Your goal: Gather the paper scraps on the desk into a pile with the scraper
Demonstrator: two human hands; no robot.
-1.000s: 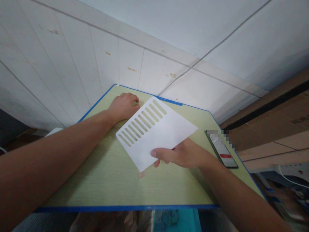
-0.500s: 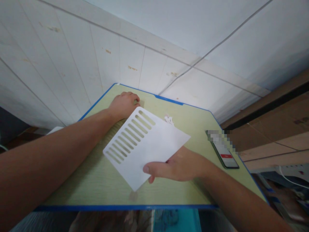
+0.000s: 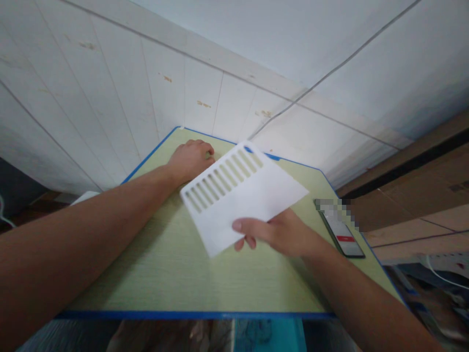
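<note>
In my right hand (image 3: 278, 232) is a flat white card (image 3: 242, 205) with a row of long rounded slots along its far edge. The thumb lies on top of the card and the fingers are underneath, gripping its near edge. The card is tilted and held above the tabletop (image 3: 176, 274). My left hand (image 3: 192, 159) rests at the table's far left with its fingers loosely curled. Its fingertips are near the card's slotted edge, and nothing shows in them.
A phone (image 3: 342, 234) with a lit screen lies at the table's right side. White panelled wall (image 3: 198, 88) stands behind the blue table edge, with a grey cable (image 3: 330, 73) running down it. Cardboard (image 3: 410, 190) is at the right, and a turquoise container (image 3: 271, 335) is below the front edge.
My right hand has moved the card up and to the right, away from me, and turned it slightly. The card now covers the white scraps seen before. My left hand stays in place.
</note>
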